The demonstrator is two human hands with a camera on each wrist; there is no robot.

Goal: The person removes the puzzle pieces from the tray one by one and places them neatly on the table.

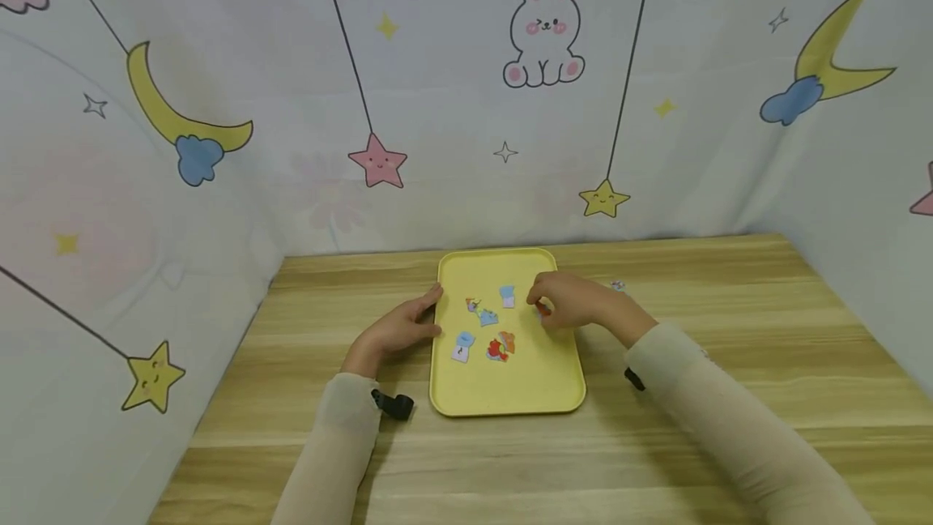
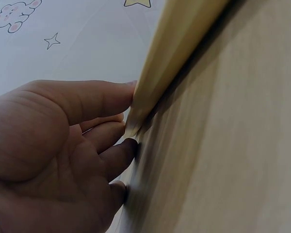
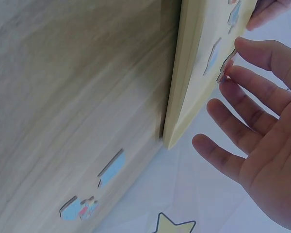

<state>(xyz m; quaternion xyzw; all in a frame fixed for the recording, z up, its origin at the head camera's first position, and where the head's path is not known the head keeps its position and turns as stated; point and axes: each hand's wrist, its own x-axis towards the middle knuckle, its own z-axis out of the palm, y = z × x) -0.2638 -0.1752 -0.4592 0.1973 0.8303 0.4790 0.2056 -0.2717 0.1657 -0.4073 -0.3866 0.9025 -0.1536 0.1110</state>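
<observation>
On the yellow tray [image 1: 510, 391] lie several small flat picture cutouts: a blue and lilac pair [image 1: 507, 296], another blue and lilac pair [image 1: 462, 347], a red and orange group [image 1: 500, 347] and blue and multicoloured bits [image 1: 487, 317]. My right hand [image 1: 572, 300] is over the tray's right side. Its thumb and index finger pinch a small cutout [image 3: 226, 65], whose picture I cannot make out. At the tray's left edge, my left hand [image 1: 397, 330] touches the rim with its thumb and fingertips, fingers spread and not wrapped round it.
Right of the tray, partly behind my right arm, more cutouts [image 1: 618, 285] lie on the wooden table [image 1: 729, 330]. The right wrist view shows a blue piece [image 3: 111, 167] and a blue and pink one [image 3: 77, 208] there. A patterned white cloth [image 1: 466, 201] hangs behind the table.
</observation>
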